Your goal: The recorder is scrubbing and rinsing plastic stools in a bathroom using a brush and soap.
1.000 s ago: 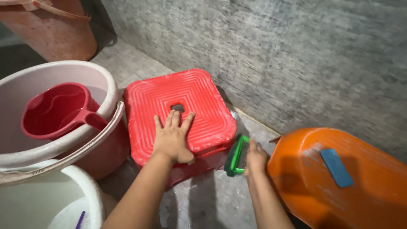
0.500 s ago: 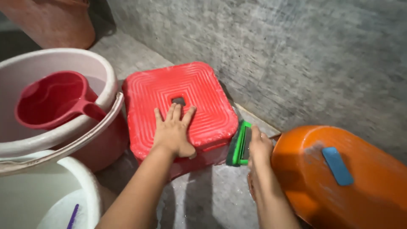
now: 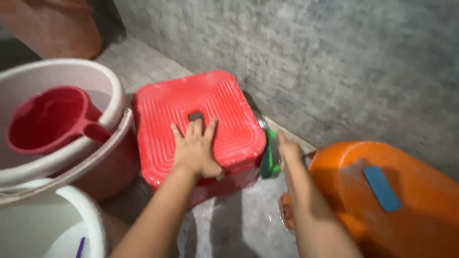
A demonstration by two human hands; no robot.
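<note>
A red plastic stool [image 3: 215,105] with a ridged square top and a small centre hole stands on the wet floor against the grey wall. My left hand [image 3: 197,148] lies flat on its top, fingers spread just below the hole. My right hand [image 3: 289,152] grips a green-handled scrubbing brush [image 3: 268,155], pressed against the stool's right side.
A pinkish bucket [image 3: 103,86] holding a red mug [image 3: 48,119] stands to the left. A white bucket [image 3: 91,215] is at the lower left. An overturned orange tub [image 3: 416,200] with a blue patch sits at the right. A brown bucket [image 3: 57,28] is at the far left.
My right hand has pushed the green brush up along the stool's right side. My left hand stayed flat on the top. The view has shifted a little.
</note>
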